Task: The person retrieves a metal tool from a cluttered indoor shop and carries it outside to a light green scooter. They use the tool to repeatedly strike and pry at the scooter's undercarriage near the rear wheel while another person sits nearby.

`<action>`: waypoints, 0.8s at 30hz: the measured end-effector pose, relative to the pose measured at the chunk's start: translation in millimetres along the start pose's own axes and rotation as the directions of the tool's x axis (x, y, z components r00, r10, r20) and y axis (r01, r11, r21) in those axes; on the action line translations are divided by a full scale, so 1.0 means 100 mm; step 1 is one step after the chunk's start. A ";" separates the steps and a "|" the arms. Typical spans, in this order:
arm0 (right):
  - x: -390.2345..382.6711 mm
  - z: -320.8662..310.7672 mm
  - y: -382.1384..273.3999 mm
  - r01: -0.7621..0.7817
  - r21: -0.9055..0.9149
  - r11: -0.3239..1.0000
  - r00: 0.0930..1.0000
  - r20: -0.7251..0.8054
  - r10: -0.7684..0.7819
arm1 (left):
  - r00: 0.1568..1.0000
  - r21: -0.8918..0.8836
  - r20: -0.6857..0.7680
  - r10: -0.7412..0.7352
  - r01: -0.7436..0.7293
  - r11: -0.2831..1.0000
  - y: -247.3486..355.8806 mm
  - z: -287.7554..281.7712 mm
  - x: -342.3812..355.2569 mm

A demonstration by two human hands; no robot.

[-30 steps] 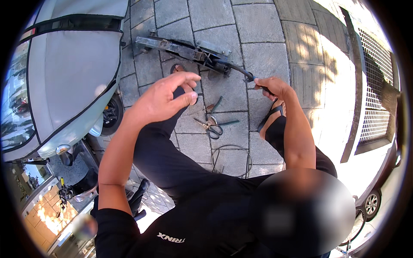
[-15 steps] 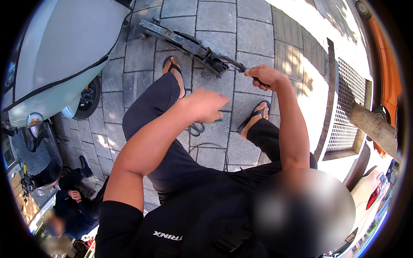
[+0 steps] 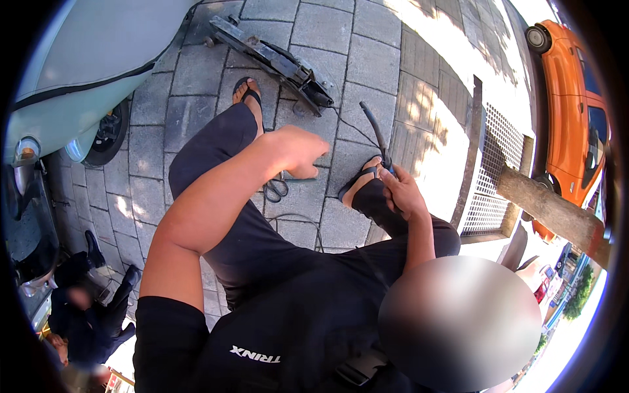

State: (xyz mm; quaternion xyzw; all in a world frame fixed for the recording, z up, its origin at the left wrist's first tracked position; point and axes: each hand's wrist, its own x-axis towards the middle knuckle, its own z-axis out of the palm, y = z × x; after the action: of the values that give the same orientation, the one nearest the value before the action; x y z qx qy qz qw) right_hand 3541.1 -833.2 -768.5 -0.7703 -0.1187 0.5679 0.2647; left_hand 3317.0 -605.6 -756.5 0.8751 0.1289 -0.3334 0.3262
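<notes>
My right hand (image 3: pixel 406 192) is closed around the lower end of a slim black curved handle (image 3: pixel 375 124), whose free end points up and away. A thin black cord (image 3: pixel 354 126) runs between the handle and a dark, greasy metal device (image 3: pixel 272 60) resembling a low jack on the paving. My left hand (image 3: pixel 303 152) hangs between my knees with its fingers curled; whatever they hold, if anything, is hidden. Just below it are scissors (image 3: pixel 276 189) with black loops, their blades partly covered by the hand. A loop of black cord (image 3: pixel 300 217) lies nearer my body.
At the left stands a pale green covered vehicle (image 3: pixel 98 85) with a black wheel (image 3: pixel 111 134). Another person in dark clothes (image 3: pixel 88 318) sits at lower left. To the right are a metal grating (image 3: pixel 488 170), a tree trunk (image 3: pixel 550 206) and an orange car (image 3: pixel 576 118).
My right hand has drawn back toward my body with the black handle, whose end has come away from the metal device. My left hand has barely moved. The whole view has shifted.
</notes>
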 end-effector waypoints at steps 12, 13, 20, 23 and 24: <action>1.26 0.42 0.59 0.090 -0.678 0.730 0.941 -0.181 -0.285 | 0.991 -0.060 -0.122 -0.058 0.051 0.997 -0.22 0.11 0.03; 1.32 0.38 0.59 0.088 -0.675 0.732 0.960 -0.138 -0.243 | 0.991 -0.058 -0.121 -0.051 0.044 0.997 -0.21 0.11 0.07; 1.55 0.21 0.50 0.093 -0.734 0.673 0.969 -0.088 -0.230 | 0.992 -0.045 -0.123 0.017 -0.022 0.999 -0.12 0.04 0.21; 1.51 0.16 0.42 0.105 -0.748 0.656 0.968 -0.074 -0.239 | 0.992 -0.046 -0.122 0.011 -0.016 0.999 -0.09 -0.01 0.20; 1.51 0.14 0.40 0.115 -0.757 0.644 0.968 -0.060 -0.243 | 0.992 -0.042 -0.126 0.018 -0.024 0.999 -0.07 -0.04 0.20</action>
State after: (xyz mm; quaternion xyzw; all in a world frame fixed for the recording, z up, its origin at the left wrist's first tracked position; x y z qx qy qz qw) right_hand 3572.5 -790.0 -915.9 -0.8369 -0.3959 0.3778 -0.0113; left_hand 3330.1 -597.5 -771.2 0.8883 0.1471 -0.2715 0.3400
